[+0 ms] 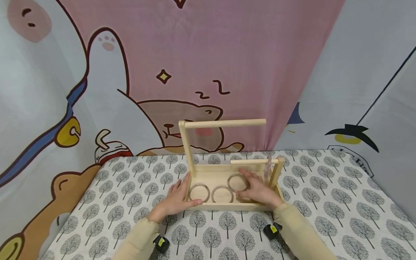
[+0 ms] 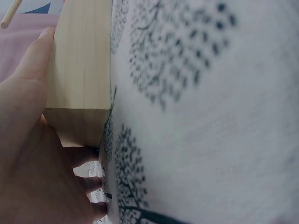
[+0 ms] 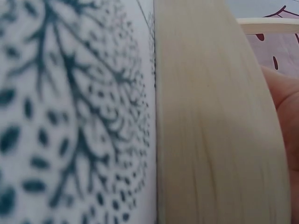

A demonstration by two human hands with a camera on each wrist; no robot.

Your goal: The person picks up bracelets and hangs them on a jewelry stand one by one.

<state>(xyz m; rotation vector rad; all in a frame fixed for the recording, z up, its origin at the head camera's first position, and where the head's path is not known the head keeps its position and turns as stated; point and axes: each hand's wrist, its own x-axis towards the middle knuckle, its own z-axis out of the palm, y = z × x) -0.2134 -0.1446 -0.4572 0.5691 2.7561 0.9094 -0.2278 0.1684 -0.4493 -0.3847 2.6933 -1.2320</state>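
Note:
A pale wooden tray point(image 1: 227, 207) with low walls sits on the table. Inside it lie a left ring point(image 1: 199, 184) and a middle ring point(image 1: 222, 186), both thin and brownish. My right hand point(image 1: 258, 189) reaches in over the front wall and holds another ring point(image 1: 229, 177) between thumb and fingers; in the right wrist view the front wall hides most of that hand. My left hand point(image 1: 175, 198) rests on the tray's left front corner, fingers straight along the outside of the end and thumb over the front wall. In the left wrist view, its thumb point(image 2: 39, 51) touches the wood.
A tall post at the tray's left end bears a high rod point(image 1: 227, 123). From the shorter right post point(image 1: 277, 171) a low rod point(image 1: 247, 162) points left, with translucent purplish rings point(image 1: 268, 168) hanging on it. Tree-patterned cloth point(image 1: 136, 195) covers the table; a cartoon curtain point(image 1: 247, 65) hangs behind.

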